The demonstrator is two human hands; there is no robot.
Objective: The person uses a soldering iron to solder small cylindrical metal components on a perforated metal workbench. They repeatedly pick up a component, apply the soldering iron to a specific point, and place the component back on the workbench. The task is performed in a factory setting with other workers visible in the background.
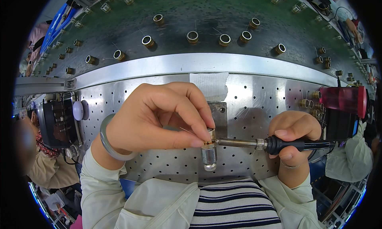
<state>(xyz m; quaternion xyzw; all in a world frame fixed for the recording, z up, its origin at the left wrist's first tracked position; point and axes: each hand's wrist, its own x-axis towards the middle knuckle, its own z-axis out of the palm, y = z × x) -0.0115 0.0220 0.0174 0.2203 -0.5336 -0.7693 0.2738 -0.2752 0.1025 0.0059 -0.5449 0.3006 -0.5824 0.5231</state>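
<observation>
My left hand (159, 117) pinches a small ring-shaped metal part (210, 136) between thumb and fingers, at the top of an upright silver metal post (209, 155). A thin wire sticks out beside the fingertips. In my right hand (295, 132) is a soldering iron (274, 144) with a black handle, its fingers closed round the grip. The iron's metal shaft points left, and its tip meets or nearly meets the side of the ring part. My left fingers hide some of the part.
Beyond the perforated metal worktop (167, 165), a green belt (175, 40) carries several metal rings with wires. More rings stand beside a red box-shaped device (344, 101) at right. A black case (58, 123) is at left. A white pad (208, 86) lies behind the post. Other people sit at both sides.
</observation>
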